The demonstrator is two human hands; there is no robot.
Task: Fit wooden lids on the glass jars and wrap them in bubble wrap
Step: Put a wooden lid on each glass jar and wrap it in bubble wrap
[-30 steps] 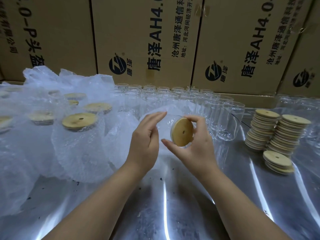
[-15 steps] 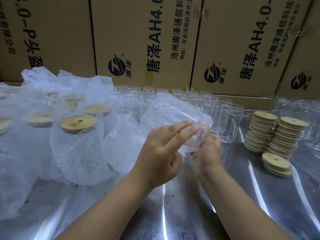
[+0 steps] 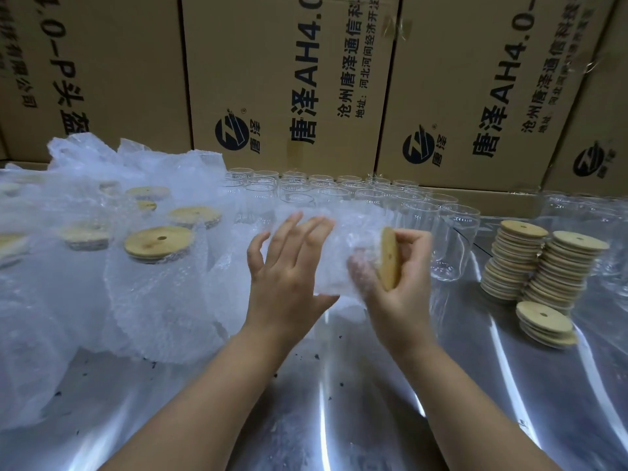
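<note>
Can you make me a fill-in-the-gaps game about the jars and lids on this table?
The right hand grips the lid of the jar, and the left hand rests on its bubble ____.
The spare lids are stacked on the person's ____ side.
The empty jars stand before cardboard ____.
Missing words: wrap, right, boxes.

Cardboard boxes (image 3: 492,79) read "唐泽 AH4.0" (beside a round Z logo (image 3: 418,148)).

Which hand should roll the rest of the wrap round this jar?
Left. The left hand lies open with its fingers on the wrap over the jar, free to push it round. The right hand grips the lid end, so it should probably just hold.
</note>
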